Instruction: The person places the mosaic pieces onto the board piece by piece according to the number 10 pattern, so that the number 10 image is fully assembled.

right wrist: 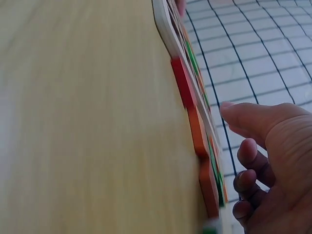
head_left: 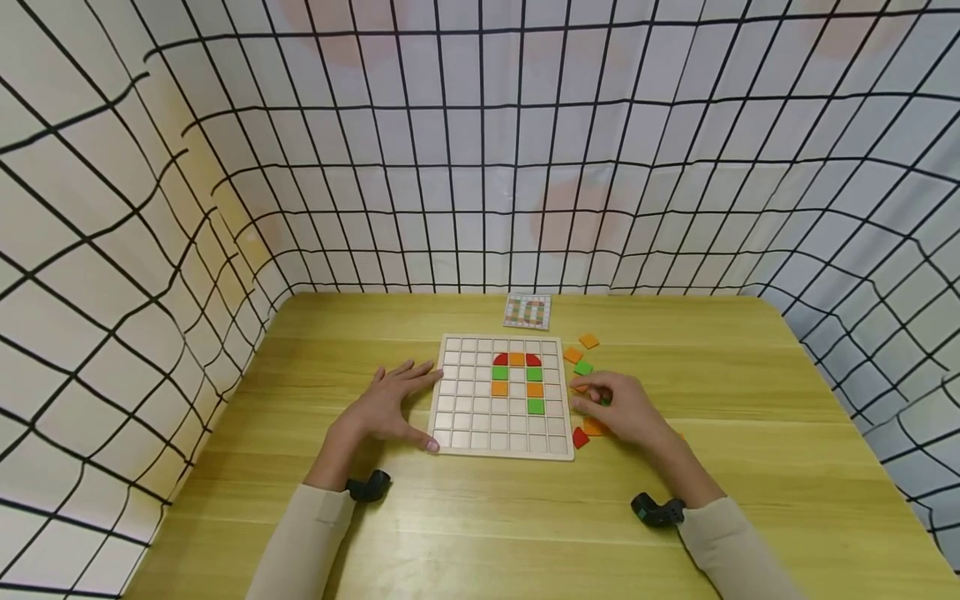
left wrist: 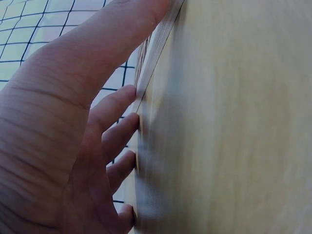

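Observation:
A square wooden grid board [head_left: 468, 423] lies flat on the table, with red, orange and green tiles in an arch shape in its cells. My left hand [head_left: 392, 402] is spread at the board's left side, thumb at the near corner and index fingertip at the left edge. The left wrist view shows the thumb [left wrist: 112, 29] against the board's rim. Over loose tiles at the board's right side hovers my right hand [head_left: 618, 406], fingers bent, thumb and index tips apart. Nothing shows between them. A red tile [head_left: 581, 437] and an orange tile [head_left: 594, 427] lie below it.
Behind the board lies a small card [head_left: 527, 312] printed with a coloured grid pattern. More loose tiles, including a green tile [head_left: 583, 367] and an orange tile [head_left: 588, 341], lie beyond the right hand. White cloth with black grid lines [head_left: 480, 183] encloses the table's back and sides.

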A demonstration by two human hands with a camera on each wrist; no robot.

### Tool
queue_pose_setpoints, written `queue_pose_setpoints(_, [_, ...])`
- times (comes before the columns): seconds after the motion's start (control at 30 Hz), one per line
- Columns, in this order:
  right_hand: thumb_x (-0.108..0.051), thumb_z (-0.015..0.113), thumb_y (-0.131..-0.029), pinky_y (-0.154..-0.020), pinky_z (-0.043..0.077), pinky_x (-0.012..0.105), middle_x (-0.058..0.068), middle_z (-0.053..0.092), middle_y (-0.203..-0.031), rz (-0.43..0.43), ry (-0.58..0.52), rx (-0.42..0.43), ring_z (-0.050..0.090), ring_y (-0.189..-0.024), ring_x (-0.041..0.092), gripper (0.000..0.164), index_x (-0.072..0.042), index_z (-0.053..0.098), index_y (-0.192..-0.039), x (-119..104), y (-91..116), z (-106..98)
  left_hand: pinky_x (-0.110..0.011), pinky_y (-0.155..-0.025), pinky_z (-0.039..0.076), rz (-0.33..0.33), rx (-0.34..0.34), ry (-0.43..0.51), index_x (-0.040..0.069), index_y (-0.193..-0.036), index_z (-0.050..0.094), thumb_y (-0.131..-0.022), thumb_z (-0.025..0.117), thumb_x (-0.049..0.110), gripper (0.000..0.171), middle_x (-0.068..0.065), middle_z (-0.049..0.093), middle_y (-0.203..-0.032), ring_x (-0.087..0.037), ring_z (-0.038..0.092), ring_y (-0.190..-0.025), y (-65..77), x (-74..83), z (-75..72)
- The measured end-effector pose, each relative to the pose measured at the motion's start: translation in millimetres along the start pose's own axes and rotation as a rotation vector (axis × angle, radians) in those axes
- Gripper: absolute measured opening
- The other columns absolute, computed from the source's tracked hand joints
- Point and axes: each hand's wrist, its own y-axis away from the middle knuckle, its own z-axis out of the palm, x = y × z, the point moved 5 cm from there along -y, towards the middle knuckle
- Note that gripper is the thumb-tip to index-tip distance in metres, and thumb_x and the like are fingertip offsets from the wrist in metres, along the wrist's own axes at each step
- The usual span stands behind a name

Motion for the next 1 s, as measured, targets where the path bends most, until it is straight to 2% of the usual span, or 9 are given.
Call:
queue_pose_setpoints(0.27, [-0.029,0.076,-0.095,-0.061,0.039,0.025,0.001,0.056,-0.078,0.012,0.017,0.042,0.045,-0.065,0.013,0.029,-0.014,0.076,-0.121,19.2,6.7,-22.5,-0.074,-0.123,0.003,-0.005,0.003,0.005,0.028,-0.161,0.037,-0.059,0.089,0.073,0.123,-0.001,0.026,-0.171,-0.038,0.015,-0.16,0.7,-0.4,0.1])
queue_pose_setpoints(0.57, [-0.029,0.073,-0.098,-0.064,0.038,0.025,-0.001,0.056,-0.079,0.023,0.122,0.058,0.046,-0.07,0.013,0.025,-0.015,0.077,-0.118,39.1,13.0,-39.5,-0.074,-0.122,0.003,0.0,0.006,0.009,0.027,-0.161,0.038,-0.06,0.088,0.073,0.122,0.0,0.027,-0.171,-0.038,0.015,-0.16,0.8,0.5,0.5])
queue_pose_setpoints(0.8, [-0.028,0.074,-0.098,-0.061,0.036,0.026,0.0,0.056,-0.08,0.014,0.126,0.074,0.044,-0.067,0.012,0.024,-0.014,0.078,-0.117,48.5,19.5,-48.4,-0.073,-0.123,0.002,0.001,0.002,0.011,0.027,-0.162,0.037,-0.06,0.089,0.072,0.123,-0.001,0.026,-0.172,-0.037,0.014,-0.16,0.4,0.8,0.8])
queue_pose_setpoints(0.9, [-0.029,0.076,-0.096,-0.061,0.036,0.026,0.0,0.056,-0.081,0.011,0.116,0.07,0.043,-0.067,0.011,0.031,-0.012,0.075,-0.121,51.2,20.3,-50.0,-0.073,-0.123,0.002,-0.002,-0.001,0.012,0.027,-0.162,0.037,-0.06,0.089,0.072,0.123,-0.001,0.026,-0.172,-0.037,0.014,-0.16,0.2,0.5,0.8])
queue_pose_setpoints(1.0, [-0.033,0.078,-0.094,-0.06,0.036,0.028,0.001,0.056,-0.083,0.02,0.106,0.023,0.042,-0.068,0.012,0.047,-0.009,0.068,-0.133,53.0,18.5,-49.1,-0.073,-0.123,0.002,-0.005,-0.004,0.01,0.027,-0.162,0.036,-0.061,0.089,0.072,0.122,-0.001,0.026,-0.172,-0.037,0.014,-0.16,0.2,0.0,0.6])
